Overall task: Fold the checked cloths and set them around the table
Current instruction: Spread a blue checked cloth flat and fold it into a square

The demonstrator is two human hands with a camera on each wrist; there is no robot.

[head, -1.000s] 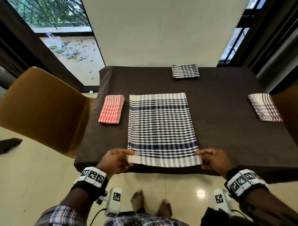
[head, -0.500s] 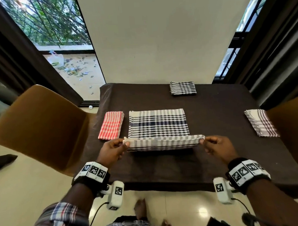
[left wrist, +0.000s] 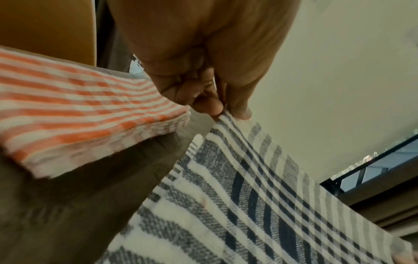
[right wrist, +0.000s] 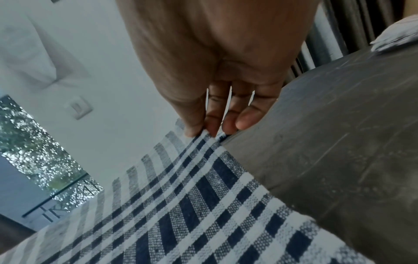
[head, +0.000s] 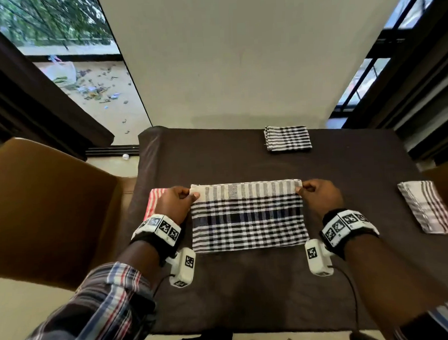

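Now, head view: blue cloth (head: 248, 217) lies mid-bench (head: 248, 292), folded in half w/ the top layer brought to the far edge. Left hand (head: 174, 204) and right hand (head: 319, 195) each pinch a far corner. Red cloth (head: 155, 198), black cloth (head: 287, 138) and grey cloth (head: 428, 207) sit folded around the bench. Step looks like the half-fold landing; next calls for letting go, then another fold.

Left wrist: thumb & fingers (left wrist: 212, 105) pinch the corner just above the bench, red cloth beside.

Right wrist: fingers (right wrist: 246, 121) pinch the other corner.

Vs 0.5 s ago, the lifted edge has travelled from mid-cloth to the far edge.
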